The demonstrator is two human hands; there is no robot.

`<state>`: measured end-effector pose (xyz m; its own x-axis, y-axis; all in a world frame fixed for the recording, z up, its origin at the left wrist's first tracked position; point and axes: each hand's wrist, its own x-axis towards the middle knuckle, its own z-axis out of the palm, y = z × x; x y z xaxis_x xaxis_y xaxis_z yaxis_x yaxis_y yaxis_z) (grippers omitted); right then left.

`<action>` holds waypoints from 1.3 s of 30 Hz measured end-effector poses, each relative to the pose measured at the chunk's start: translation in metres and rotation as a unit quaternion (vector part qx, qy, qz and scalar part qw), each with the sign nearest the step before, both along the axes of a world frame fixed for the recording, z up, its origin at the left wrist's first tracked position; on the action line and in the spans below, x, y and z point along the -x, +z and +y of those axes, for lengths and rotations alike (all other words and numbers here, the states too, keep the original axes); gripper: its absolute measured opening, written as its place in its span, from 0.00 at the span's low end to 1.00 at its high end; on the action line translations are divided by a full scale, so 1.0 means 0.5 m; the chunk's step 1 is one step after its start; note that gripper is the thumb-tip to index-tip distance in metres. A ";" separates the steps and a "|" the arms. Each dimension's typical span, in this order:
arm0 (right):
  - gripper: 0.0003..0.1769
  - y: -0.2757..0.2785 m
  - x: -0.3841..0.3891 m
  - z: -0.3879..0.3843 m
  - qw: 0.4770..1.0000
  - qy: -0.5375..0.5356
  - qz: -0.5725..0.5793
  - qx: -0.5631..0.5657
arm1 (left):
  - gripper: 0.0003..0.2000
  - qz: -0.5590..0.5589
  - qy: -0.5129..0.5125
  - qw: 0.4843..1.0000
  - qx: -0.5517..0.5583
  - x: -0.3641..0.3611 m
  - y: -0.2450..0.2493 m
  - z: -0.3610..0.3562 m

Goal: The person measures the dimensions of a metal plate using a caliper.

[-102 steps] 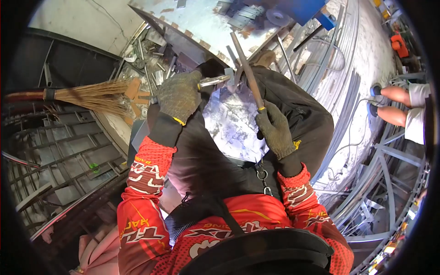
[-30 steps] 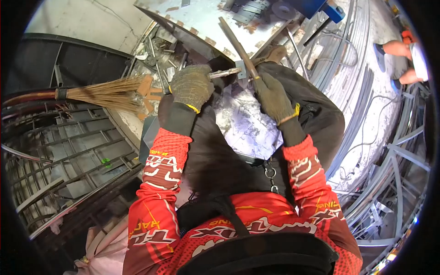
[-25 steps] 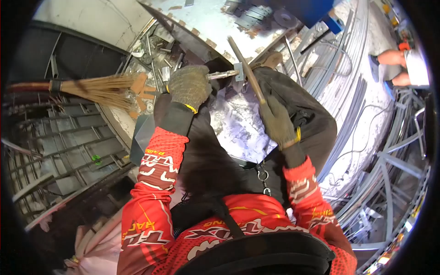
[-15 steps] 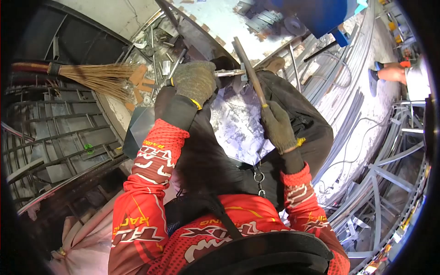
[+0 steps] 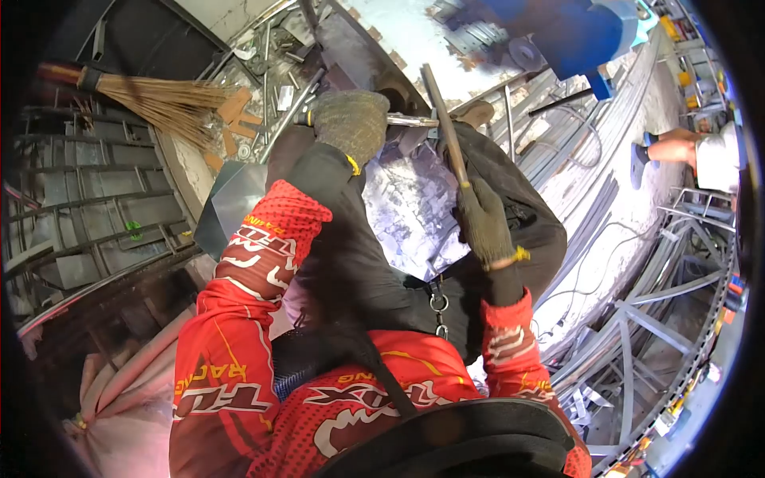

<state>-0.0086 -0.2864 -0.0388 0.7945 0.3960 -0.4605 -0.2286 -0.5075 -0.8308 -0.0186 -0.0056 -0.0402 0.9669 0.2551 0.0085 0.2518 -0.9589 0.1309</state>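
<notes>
My left hand (image 5: 351,123), in a grey-brown knitted glove, is closed around a shiny metal pliers-like tool (image 5: 410,120). Its slim end points right and meets or nearly meets a long brown rod (image 5: 444,123); contact is hard to judge. My gloved right hand (image 5: 484,223) wraps round the rod's lower end, and the rod slants up and to the left. Between my dark-trousered legs (image 5: 335,239) shows a bright, blotchy whitish ground patch (image 5: 410,211). Whatever the tool's jaws grip is too small to make out.
A straw broom (image 5: 155,92) lies at upper left above a metal grille (image 5: 88,207). Scraps and a thin metal bar (image 5: 293,115) lie beyond my left hand. Long metal bars (image 5: 594,207) and welded frames (image 5: 661,327) fill the right side. Another person's legs (image 5: 673,150) appear far right.
The view has shifted, with the surroundings on the left sliding leftward. My left hand and its tool have moved slightly up and right; my right hand keeps its hold on the rod.
</notes>
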 end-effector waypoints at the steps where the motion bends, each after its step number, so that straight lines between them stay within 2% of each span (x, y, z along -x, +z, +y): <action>1: 0.16 -0.026 -0.026 0.017 0.996 0.027 -0.073 -0.034 | 0.06 -0.003 -0.006 1.000 -0.003 -0.003 0.002 0.001; 2: 0.16 -0.036 -0.060 0.045 0.996 0.019 -0.076 -0.037 | 0.06 0.000 -0.016 1.000 0.007 0.000 0.003 0.003; 4: 0.15 -0.043 -0.121 0.095 0.985 0.088 -0.151 -0.001 | 0.06 -0.001 -0.027 1.000 0.013 -0.004 0.009 0.001; 5: 0.15 -0.054 -0.125 0.092 0.984 0.086 -0.155 -0.004 | 0.07 0.006 -0.019 1.000 0.014 -0.004 0.012 0.001; 7: 0.15 -0.076 -0.138 0.083 0.935 0.167 -0.303 -0.070 | 0.09 0.035 0.004 0.999 0.019 -0.005 0.026 -0.003; 8: 0.15 -0.054 -0.128 0.072 0.933 0.174 -0.307 -0.068 | 0.09 0.030 0.010 0.999 0.022 -0.010 0.029 -0.002; 10: 0.14 -0.007 -0.063 0.023 0.995 0.063 -0.072 -0.026 | 0.10 0.031 0.009 0.999 0.021 -0.006 0.024 -0.002; 11: 0.14 0.003 -0.030 0.003 0.995 0.073 -0.068 -0.021 | 0.10 0.035 0.018 0.999 0.028 -0.004 0.021 -0.003; 13: 0.12 0.013 0.017 -0.025 0.999 -0.016 0.018 -0.030 | 0.09 0.045 -0.004 0.999 0.012 -0.006 0.020 -0.002; 16: 0.15 -0.010 -0.021 -0.021 1.000 0.020 0.008 -0.010 | 0.09 -0.002 -0.012 1.000 0.010 -0.005 0.013 -0.005; 18: 0.15 -0.019 -0.068 0.028 0.998 0.025 -0.041 -0.031 | 0.09 0.017 -0.017 1.000 0.007 -0.009 0.025 -0.007; 20: 0.15 -0.030 -0.116 0.068 0.947 0.145 -0.284 -0.017 | 0.11 0.040 -0.017 0.999 0.012 -0.010 0.032 -0.006; 24: 0.16 -0.047 -0.112 0.069 0.915 0.167 -0.366 -0.038 | 0.10 0.039 -0.004 0.999 0.013 -0.012 0.027 -0.004; 26: 0.16 -0.042 -0.051 0.018 0.986 0.063 -0.153 0.004 | 0.10 0.030 -0.001 0.999 0.016 -0.010 0.026 -0.002; 28: 0.16 -0.020 0.020 -0.033 0.994 0.039 -0.099 0.019 | 0.10 0.026 0.001 0.999 0.021 -0.007 0.025 -0.006; 30: 0.16 -0.011 0.027 -0.029 0.998 0.011 -0.048 0.029 | 0.10 0.053 0.006 0.999 0.010 -0.010 0.029 -0.007; 32: 0.16 -0.016 -0.017 0.011 0.981 0.060 -0.180 0.026 | 0.10 0.041 -0.009 0.999 0.000 -0.011 0.026 -0.007; 34: 0.17 -0.058 -0.091 0.066 0.982 0.053 -0.180 -0.006 | 0.10 0.011 -0.025 1.000 0.009 -0.007 0.029 -0.005; 35: 0.17 -0.089 -0.132 0.092 0.924 0.132 -0.359 0.005 | 0.10 0.007 -0.030 1.000 0.002 -0.009 0.031 -0.006; 36: 0.18 -0.102 -0.153 0.107 0.826 0.207 -0.523 0.017 | 0.10 0.017 -0.023 1.000 0.004 -0.009 0.032 -0.007; 37: 0.18 -0.085 -0.149 0.112 0.825 0.204 -0.528 0.015 | 0.10 0.027 -0.015 0.999 0.007 -0.011 0.035 -0.005; 38: 0.18 -0.057 -0.136 0.114 0.914 0.142 -0.379 -0.015 | 0.10 0.021 -0.013 1.000 0.006 -0.015 0.038 -0.002; 39: 0.18 -0.038 -0.121 0.108 0.972 0.081 -0.216 -0.041 | 0.10 0.025 -0.008 1.000 0.006 -0.017 0.037 0.000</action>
